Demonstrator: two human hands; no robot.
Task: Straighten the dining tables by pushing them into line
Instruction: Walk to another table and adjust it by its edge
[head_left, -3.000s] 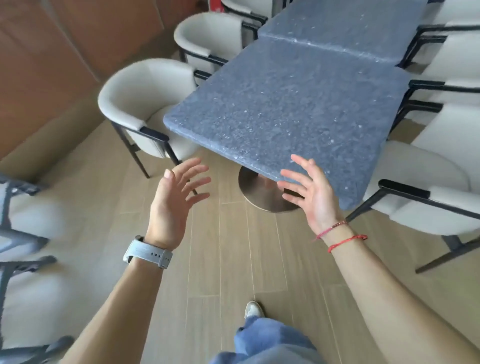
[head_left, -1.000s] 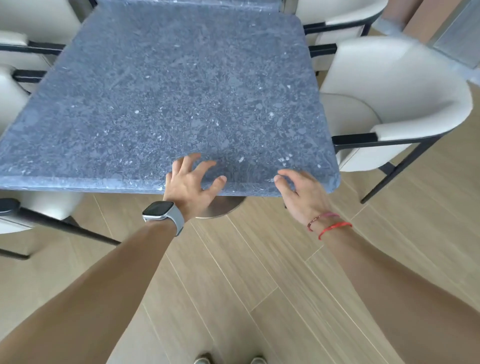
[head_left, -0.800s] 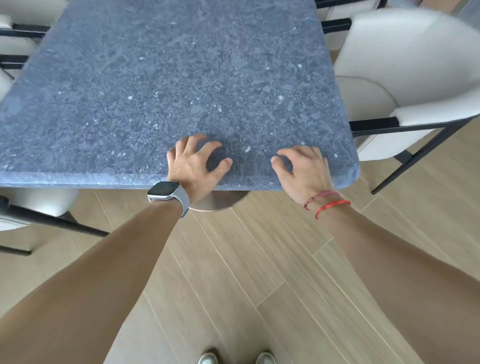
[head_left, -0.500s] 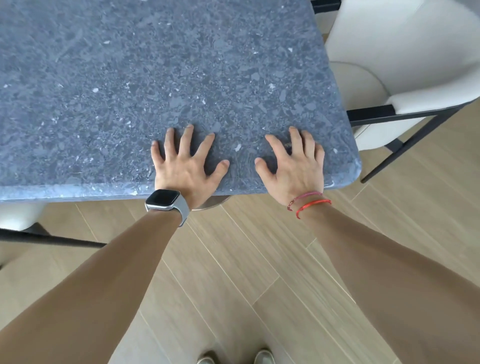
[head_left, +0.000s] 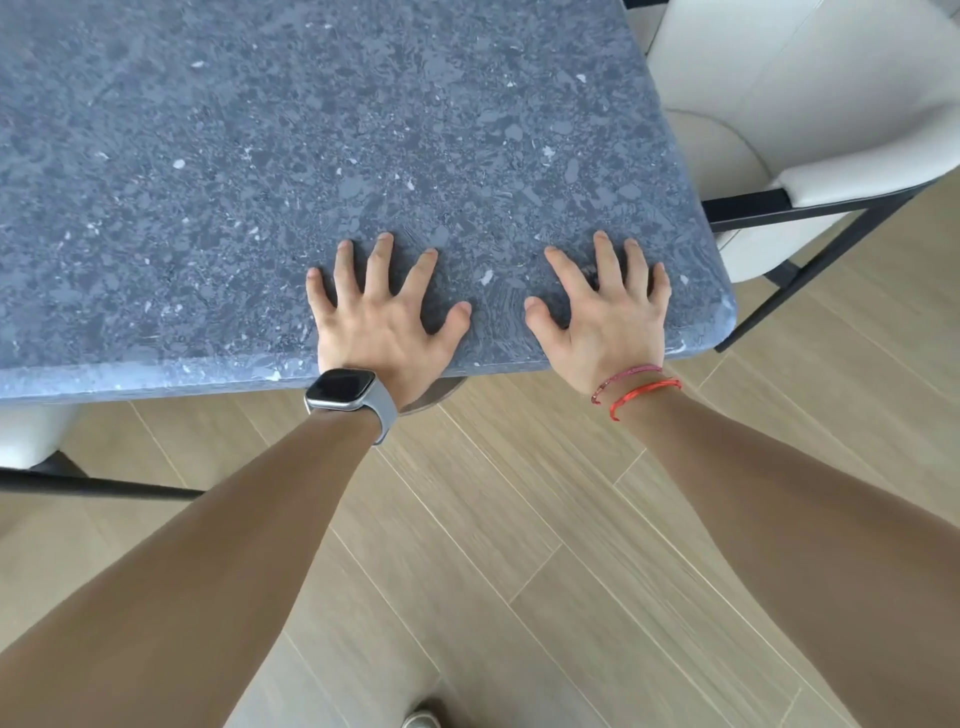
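Observation:
A dining table (head_left: 322, 145) with a speckled blue-grey stone top fills the upper part of the view; its near edge runs across the middle. My left hand (head_left: 382, 322) lies flat on the top near that edge, fingers spread, with a grey watch on the wrist. My right hand (head_left: 610, 317) also lies flat with spread fingers, close to the table's near right corner, with red string bracelets on the wrist. Neither hand grips anything. A sliver of the table's round metal base (head_left: 434, 397) shows under the edge between my wrists.
A cream upholstered chair (head_left: 810, 119) with a black metal frame stands against the table's right side. Part of another chair (head_left: 36, 441) shows under the left end. Light wood-plank floor (head_left: 519, 545) lies below me, and a shoe tip (head_left: 422, 719) is at the bottom.
Both hands went from hovering in the air to the table's near edge, then slid onto the top and flattened with fingers spread. The view has closed in on the table.

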